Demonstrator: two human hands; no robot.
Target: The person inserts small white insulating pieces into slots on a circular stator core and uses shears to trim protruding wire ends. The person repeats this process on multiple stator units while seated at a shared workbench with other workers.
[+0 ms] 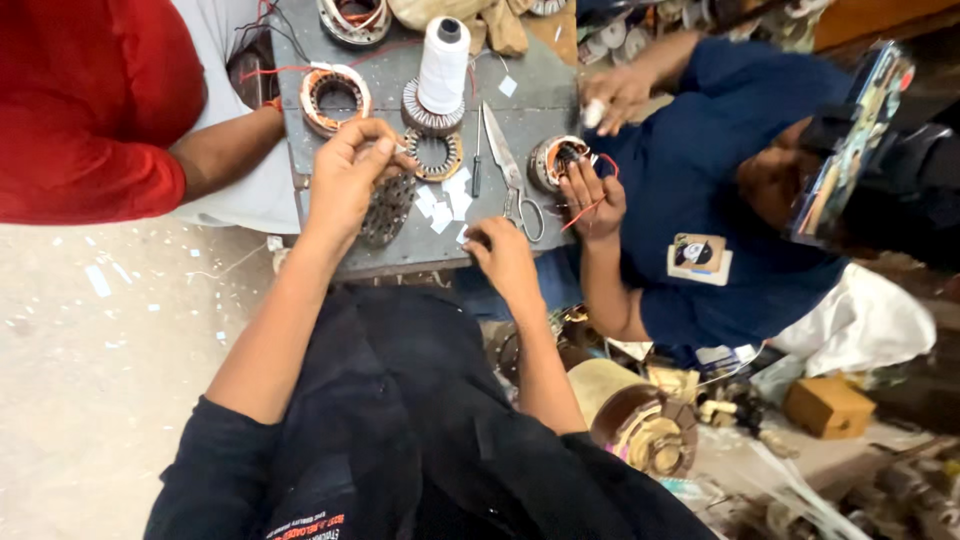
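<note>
White paper slips (441, 206) lie between both hands.

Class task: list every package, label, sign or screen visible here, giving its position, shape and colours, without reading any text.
Square beige-and-black badge: on the co-worker's navy shirt chest.
Small brown cardboard box: on the cluttered floor, lower right.
Orange-red printed lettering: black garment, bottom edge.
No screens or signs.
</note>
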